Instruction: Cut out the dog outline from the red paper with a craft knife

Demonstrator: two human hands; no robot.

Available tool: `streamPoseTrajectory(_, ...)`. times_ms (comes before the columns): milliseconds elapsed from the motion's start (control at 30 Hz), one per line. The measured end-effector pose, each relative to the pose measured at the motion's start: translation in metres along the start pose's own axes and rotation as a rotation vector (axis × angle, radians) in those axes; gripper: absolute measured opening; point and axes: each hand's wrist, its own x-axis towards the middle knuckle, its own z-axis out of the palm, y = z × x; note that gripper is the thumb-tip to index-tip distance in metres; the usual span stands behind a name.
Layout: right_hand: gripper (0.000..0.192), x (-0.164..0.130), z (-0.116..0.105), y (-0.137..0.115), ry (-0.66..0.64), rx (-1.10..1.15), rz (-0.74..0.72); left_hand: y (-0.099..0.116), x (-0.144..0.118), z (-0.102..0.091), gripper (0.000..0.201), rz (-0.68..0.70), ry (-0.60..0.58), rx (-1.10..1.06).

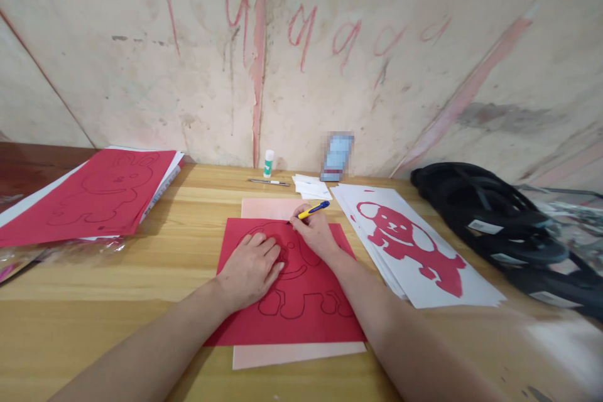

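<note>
A red paper sheet (301,314) with a black outlined animal drawing lies on a pale pink mat (292,355) on the wooden table (117,301). My left hand (249,267) lies flat on the sheet's left part, fingers spread, pressing it down. My right hand (313,232) grips a blue and yellow craft knife (311,210), its tip touching the sheet near the top edge of the drawing.
A stack of white sheets (471,289) topped by a red cut-out dog (414,245) lies to the right. Black straps (509,226) are piled at far right. Red outlined sheets (89,195) lie at left. A glue stick (268,163), a pen (269,182) and small white papers (311,187) sit by the wall.
</note>
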Motion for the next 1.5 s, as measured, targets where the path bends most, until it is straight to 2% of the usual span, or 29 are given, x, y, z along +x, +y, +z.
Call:
streamPoseTrajectory(367, 0.008, 0.0004, 0.0009, -0.0002, 0.009, 0.000, 0.001, 0.0010, 0.0013, -0.0019, 0.027, 0.002, -0.002, 0.014)
streamPoseTrajectory(667, 0.010, 0.0000, 0.0016, -0.0016, -0.008, 0.018, -0.010, -0.0002, -0.0001, 0.0029, 0.022, 0.005, 0.042, -0.009)
streamPoseTrajectory(1067, 0.009, 0.0004, 0.0023, 0.0004, 0.002, -0.003, -0.021, 0.0011, 0.0005, 0.0013, 0.024, 0.006, 0.025, -0.001)
streamPoseTrajectory(1233, 0.008, 0.0006, 0.0026, 0.0017, -0.014, -0.005, -0.024, 0.0003, 0.0002, 0.0028, 0.022, 0.011, 0.047, -0.016)
streamPoseTrajectory(1500, 0.009, 0.0003, 0.0033, 0.0018, -0.048, 0.011, -0.033, 0.0005, 0.0001, 0.0023, 0.023, 0.001, 0.014, 0.001)
